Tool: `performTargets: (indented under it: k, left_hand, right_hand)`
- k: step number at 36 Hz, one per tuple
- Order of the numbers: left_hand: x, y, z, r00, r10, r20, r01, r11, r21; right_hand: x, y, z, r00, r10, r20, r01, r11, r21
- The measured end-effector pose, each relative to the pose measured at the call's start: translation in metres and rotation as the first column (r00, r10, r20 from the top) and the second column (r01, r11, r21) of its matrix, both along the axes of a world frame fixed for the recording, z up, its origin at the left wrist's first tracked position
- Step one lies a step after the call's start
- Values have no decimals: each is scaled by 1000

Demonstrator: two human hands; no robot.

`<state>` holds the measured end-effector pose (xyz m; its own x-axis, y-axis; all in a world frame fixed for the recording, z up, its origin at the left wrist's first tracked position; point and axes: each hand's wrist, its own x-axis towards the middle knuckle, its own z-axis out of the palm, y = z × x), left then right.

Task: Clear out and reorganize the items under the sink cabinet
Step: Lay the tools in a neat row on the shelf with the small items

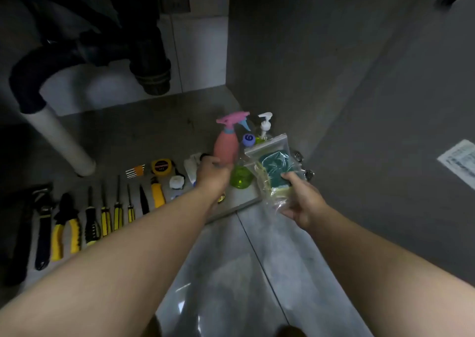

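Pink spray bottle, upright, pink trigger head, gripped low by left hand. Clear zip bag holding something dark green, pinched in right hand, tilted. Green translucent bottle between the hands. White pump bottle standing beyond the bag. Yellow-handled tools lined up left of left hand.

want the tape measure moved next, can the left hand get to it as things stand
Probably not yet: the left hand is closed around the pink spray bottle. The yellow tape measure lies uncovered on the cabinet floor just to its left, so once freed, likely yes.
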<state>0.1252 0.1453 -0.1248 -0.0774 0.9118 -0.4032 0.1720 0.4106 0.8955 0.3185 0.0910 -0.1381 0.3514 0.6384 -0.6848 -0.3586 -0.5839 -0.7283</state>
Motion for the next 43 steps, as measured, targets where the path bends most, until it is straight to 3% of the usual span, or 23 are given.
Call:
performTargets:
  k: [2, 5, 10, 16, 19, 25, 34, 43]
  left_hand:
    - [-4, 10, -9, 1000, -14, -17, 14, 1000, 0]
    - [-2, 21, -20, 986, -162, -24, 163, 987, 16]
    - [19, 40, -34, 943, -300, -141, 308, 950, 40]
    - [42, 59, -50, 911, -274, -308, 321, 940, 112]
    - [43, 59, -57, 933, -203, -298, 268, 944, 194]
    - [32, 61, -66, 944, -106, -314, 179, 961, 213]
    - [24, 74, -61, 945, -211, -251, 268, 939, 217]
    - [28, 84, -56, 973, -216, -77, 228, 949, 219]
  right_hand:
    - [3, 9, -13, 999, -38, 0, 38, 999, -5]
    - [6, 17, -26, 997, -65, -30, 65, 998, 3]
    - [12, 15, -46, 994, -81, -75, 82, 996, 15]
    - [22, 7, -62, 990, -113, -85, 113, 994, -7]
    - [23, 8, -66, 985, -132, -108, 133, 991, 6]
    - [9, 34, -62, 981, -104, -164, 113, 993, 44]
    - [2, 86, -60, 999, -47, -16, 47, 999, 0]
    - [2, 111, -63, 997, -60, -41, 58, 997, -49]
